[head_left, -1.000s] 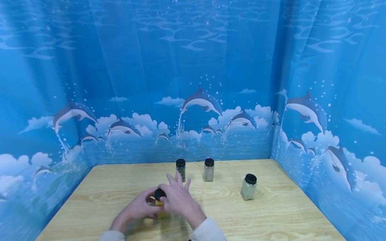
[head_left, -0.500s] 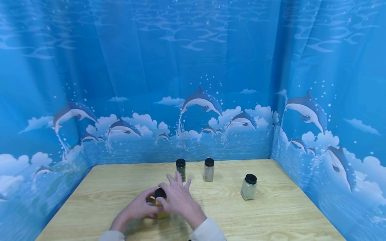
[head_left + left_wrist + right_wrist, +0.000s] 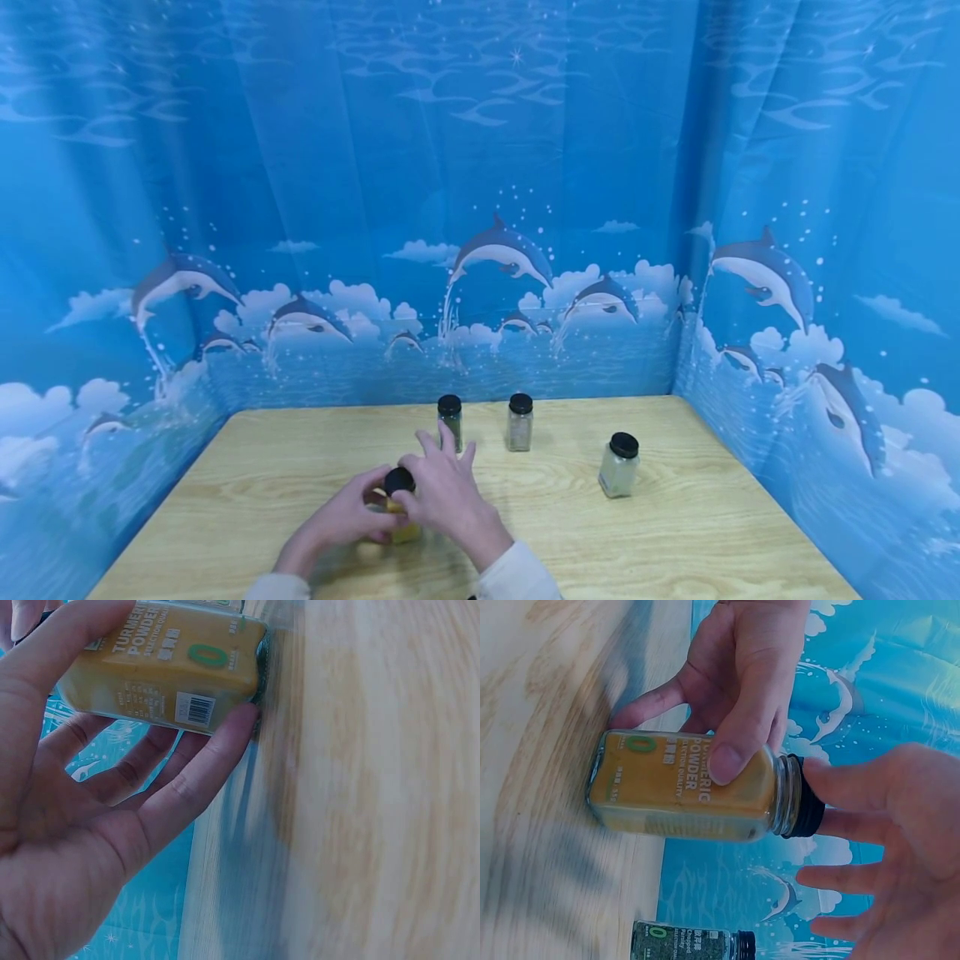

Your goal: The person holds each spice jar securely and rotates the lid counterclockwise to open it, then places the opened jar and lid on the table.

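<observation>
A square glass jar of turmeric powder, orange-yellow with a printed label, stands upright on the table at front left of centre in the head view. My left hand grips its body, the thumb across the label side and a fingertip low near the base in the left wrist view. From the other side my right hand pinches the black screw cap between thumb and index finger, its other fingers spread. The cap sits on the threaded neck, with glass threads showing below it. In the head view the hands partly hide the jar.
Just behind the right hand stands a jar of chopped parsley with a black cap. A pale-filled jar is at the back, and another pale jar stands farther right. A blue dolphin curtain encloses the wooden table.
My right hand's fingers have shifted very slightly at the cap. The left hand, the turmeric jar and the other jars stay in place.
</observation>
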`<state>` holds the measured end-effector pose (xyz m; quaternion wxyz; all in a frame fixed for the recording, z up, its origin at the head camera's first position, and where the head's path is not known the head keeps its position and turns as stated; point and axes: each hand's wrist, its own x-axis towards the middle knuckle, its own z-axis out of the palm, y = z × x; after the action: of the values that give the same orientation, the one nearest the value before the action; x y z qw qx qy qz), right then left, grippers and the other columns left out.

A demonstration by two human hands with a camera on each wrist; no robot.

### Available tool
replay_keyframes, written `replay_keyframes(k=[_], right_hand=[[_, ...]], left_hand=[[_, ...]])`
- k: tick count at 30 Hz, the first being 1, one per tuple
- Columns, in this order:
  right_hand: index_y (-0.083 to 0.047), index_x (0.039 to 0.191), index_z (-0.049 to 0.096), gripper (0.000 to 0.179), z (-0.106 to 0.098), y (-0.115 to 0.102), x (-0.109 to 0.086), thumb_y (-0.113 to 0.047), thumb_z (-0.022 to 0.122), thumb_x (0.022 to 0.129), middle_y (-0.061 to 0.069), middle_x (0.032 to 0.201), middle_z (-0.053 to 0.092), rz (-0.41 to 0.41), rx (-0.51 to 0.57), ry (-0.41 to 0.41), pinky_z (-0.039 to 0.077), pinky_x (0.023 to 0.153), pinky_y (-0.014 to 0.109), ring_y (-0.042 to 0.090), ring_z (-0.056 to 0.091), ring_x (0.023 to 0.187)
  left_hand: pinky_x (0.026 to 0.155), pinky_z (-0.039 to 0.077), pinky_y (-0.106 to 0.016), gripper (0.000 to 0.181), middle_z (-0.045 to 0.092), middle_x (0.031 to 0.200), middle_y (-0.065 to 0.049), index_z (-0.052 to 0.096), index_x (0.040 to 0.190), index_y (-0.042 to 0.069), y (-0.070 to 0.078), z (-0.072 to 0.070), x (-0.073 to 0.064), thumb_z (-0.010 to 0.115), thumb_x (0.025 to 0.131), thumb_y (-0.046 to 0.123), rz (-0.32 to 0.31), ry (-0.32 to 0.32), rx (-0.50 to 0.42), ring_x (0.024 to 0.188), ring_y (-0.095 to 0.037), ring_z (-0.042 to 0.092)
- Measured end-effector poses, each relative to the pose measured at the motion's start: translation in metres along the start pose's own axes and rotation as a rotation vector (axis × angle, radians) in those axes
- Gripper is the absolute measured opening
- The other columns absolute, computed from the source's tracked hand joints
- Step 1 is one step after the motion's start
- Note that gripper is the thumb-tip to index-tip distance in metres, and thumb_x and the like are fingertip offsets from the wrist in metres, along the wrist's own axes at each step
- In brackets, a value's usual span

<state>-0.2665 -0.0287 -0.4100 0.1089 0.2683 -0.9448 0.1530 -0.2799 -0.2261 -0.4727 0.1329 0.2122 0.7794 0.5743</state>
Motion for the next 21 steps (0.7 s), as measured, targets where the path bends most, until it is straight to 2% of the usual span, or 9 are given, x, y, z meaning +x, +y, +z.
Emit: replay_keyframes(k=[6, 12, 21], right_hand=[[-0.030, 0.129, 0.069, 0.042, -0.0006, -0.0021, -0.0018, -0.027, 0.079, 0.089, 0.012, 0.158, 0.048, -0.016, 0.005, -0.041, 0.028, 0.106, 0.087, 0.049, 0.027, 0.153], [-0.032, 0.132, 0.067, 0.043, -0.0013, -0.0025, -0.0022, -0.025, 0.076, 0.091, 0.011, 0.160, 0.046, -0.016, 0.005, -0.064, 0.027, 0.107, 0.087, 0.049, 0.025, 0.154], [-0.032, 0.133, 0.066, 0.042, -0.0013, -0.0026, -0.0020, -0.026, 0.075, 0.092, 0.012, 0.160, 0.046, -0.021, -0.004, -0.073, 0.028, 0.107, 0.087, 0.049, 0.025, 0.154]], left_hand=[[0.075, 0.066, -0.041, 0.064, 0.061, 0.130, -0.020, 0.052, 0.146, 0.008, -0.0003, -0.0005, -0.0006, 0.080, 0.090, 0.020, -0.008, 0.007, 0.032, 0.101, -0.024, 0.064], [0.075, 0.066, -0.040, 0.064, 0.061, 0.131, -0.021, 0.051, 0.146, 0.008, -0.0022, -0.0011, -0.0002, 0.080, 0.089, 0.020, -0.007, 0.003, 0.051, 0.100, -0.024, 0.065], [0.075, 0.066, -0.041, 0.066, 0.061, 0.131, -0.020, 0.049, 0.148, 0.007, -0.0014, -0.0014, 0.0002, 0.079, 0.090, 0.020, -0.011, -0.002, 0.023, 0.100, -0.023, 0.065]])
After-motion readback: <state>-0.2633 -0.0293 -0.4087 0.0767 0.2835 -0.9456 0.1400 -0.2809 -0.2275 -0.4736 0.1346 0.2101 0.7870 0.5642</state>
